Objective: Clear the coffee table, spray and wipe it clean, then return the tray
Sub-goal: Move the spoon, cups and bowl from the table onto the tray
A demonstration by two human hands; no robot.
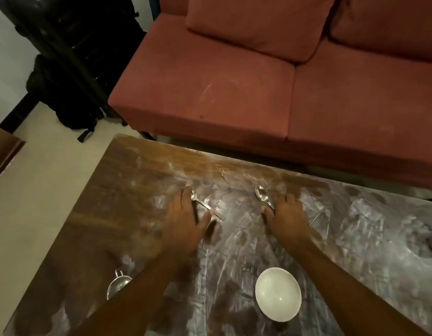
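On the dusty, smeared wooden coffee table (127, 195) lie two metal utensils. My left hand (183, 224) lies flat over the left utensil (201, 205), fingers straight and thumb touching its handle. The spoon (261, 194) lies bowl-up on the right, and its handle runs under my right hand (286, 214), whose thumb and curled fingers pinch it. A white bowl (278, 294) stands empty near the table's front, between my forearms. A small metal cup (118, 284) sits at the front left, partly hidden by my left forearm.
A red sofa (234, 93) stands just behind the table's far edge. A black backpack (64, 93) leans on dark furniture at the back left. Pale floor (40, 178) runs along the table's left side, and a wooden corner (4, 151) shows at the far left.
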